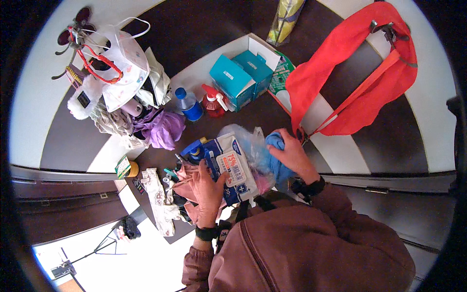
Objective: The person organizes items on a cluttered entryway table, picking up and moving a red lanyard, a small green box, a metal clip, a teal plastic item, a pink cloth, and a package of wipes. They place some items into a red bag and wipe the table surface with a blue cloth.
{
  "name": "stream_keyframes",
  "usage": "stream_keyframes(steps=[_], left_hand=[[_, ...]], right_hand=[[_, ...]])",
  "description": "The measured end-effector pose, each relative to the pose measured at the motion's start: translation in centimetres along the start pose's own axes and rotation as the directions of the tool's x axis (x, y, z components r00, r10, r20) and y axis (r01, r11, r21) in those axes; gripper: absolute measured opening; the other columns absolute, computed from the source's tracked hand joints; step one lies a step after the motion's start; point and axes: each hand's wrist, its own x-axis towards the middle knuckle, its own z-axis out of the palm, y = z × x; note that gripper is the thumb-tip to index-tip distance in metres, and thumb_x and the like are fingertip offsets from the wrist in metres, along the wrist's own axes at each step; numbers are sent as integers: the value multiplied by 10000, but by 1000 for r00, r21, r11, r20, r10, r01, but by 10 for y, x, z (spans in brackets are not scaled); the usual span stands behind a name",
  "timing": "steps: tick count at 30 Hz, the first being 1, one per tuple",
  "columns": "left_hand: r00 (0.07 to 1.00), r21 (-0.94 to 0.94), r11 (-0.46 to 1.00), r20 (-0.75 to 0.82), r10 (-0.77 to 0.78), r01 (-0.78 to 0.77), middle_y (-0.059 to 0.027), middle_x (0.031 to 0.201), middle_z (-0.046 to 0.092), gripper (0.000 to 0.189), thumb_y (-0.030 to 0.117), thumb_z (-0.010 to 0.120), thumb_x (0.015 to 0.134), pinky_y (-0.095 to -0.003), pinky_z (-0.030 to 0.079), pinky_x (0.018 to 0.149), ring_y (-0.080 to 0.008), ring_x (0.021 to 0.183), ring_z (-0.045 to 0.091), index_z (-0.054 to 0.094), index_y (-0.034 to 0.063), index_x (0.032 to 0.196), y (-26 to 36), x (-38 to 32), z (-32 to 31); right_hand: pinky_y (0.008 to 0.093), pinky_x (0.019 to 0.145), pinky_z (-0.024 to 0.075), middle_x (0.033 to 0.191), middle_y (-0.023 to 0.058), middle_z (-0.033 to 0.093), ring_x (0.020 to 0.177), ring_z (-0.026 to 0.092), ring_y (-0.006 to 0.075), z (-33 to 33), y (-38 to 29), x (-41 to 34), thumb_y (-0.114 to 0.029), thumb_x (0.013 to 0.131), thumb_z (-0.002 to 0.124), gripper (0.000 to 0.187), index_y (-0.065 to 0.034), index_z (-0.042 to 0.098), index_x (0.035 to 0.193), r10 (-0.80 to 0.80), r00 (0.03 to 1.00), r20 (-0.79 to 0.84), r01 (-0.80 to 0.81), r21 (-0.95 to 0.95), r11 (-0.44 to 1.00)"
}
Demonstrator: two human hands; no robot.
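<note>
My left hand [209, 189], its fingers spread, rests over the near left edge of a blue and white wipes packet [237, 173] and the pink cloth [189, 182] beside it. My right hand [290, 153] grips a folded blue cloth [279, 166] at the packet's right. Between the blue cloth and the packet lies a clear plastic bag [250, 140]. A patterned white cloth strip [157, 204] lies left of the pink cloth. A dark blue item with a yellow part [193, 149] is at the packet's far left corner.
Farther back stand a blue-capped bottle [189, 106], a red spray bottle [214, 102] and an open teal box [240, 78]. A red strap bag [328, 80] hangs at right. At left are a purple cloth [164, 127], a face mask [127, 69] and sunglasses [82, 27]. A yellow jar [133, 169] stands near the left edge.
</note>
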Motion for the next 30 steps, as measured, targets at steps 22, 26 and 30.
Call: stream_keyframes(steps=[22, 26, 30], left_hand=[[950, -904, 297, 270, -158, 307, -57, 1139, 633, 392, 281, 528, 1030, -252, 447, 907, -126, 1039, 552, 566, -12, 1287, 41, 6, -37], [955, -948, 117, 291, -50, 295, -74, 1169, 633, 403, 299, 417, 1064, -282, 453, 938, -134, 1055, 566, 564, -6, 1282, 52, 15, -27], [974, -973, 42, 224, -45, 226, -105, 1173, 634, 429, 312, 340, 1075, -314, 468, 946, -168, 1040, 596, 564, -1, 1264, 38, 20, -29]], right_hand=[[391, 863, 499, 1080, 131, 618, 977, 601, 300, -6, -126, 11, -178, 815, 740, 461, -68, 593, 1237, -471, 840, -268, 499, 45, 865], [414, 868, 483, 1254, 96, 544, 1033, 536, 306, 24, -138, 7, -218, 672, 807, 640, -106, 576, 1258, -634, 773, -14, 609, -266, 748], [397, 847, 498, 1219, 80, 550, 1005, 545, 294, 19, -119, -17, -194, 645, 809, 615, -107, 602, 1217, -669, 722, 176, 692, -211, 691]])
